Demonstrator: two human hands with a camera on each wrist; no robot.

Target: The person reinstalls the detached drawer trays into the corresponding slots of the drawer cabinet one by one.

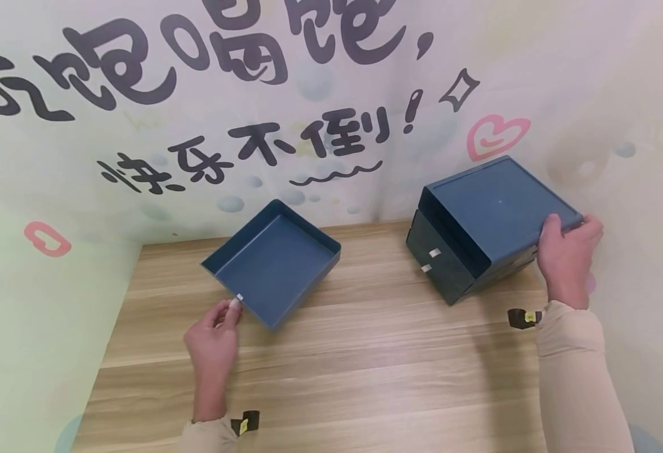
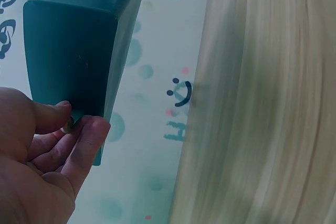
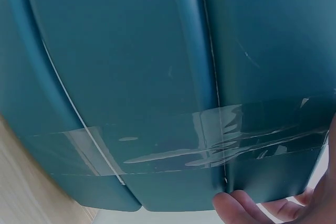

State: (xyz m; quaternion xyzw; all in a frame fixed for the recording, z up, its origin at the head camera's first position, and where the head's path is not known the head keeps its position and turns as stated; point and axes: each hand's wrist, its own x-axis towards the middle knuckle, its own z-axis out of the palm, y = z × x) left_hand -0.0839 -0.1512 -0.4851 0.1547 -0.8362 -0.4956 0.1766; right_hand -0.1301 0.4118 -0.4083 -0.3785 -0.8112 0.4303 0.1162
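A blue, shallow, open-topped drawer (image 1: 277,264) shows left of centre in the head view, its inside bare. My left hand (image 1: 215,340) pinches the small pale knob at the near corner of its front, thumb against fingers. The left wrist view shows the drawer front (image 2: 73,56) close up, above those fingers. To the right stands a blue stacked drawer unit (image 1: 501,201) with a gap in its top level and two small pale knobs on the lower fronts. My right hand (image 1: 569,258) grips its rear right corner, thumb on top, fingers along the side.
Clear tape (image 3: 168,142) runs across the seams on the unit's side. Below lies a wood-grain table (image 1: 354,377). A printed wall (image 1: 320,88) with dark lettering and hearts rises behind the table and along its sides.
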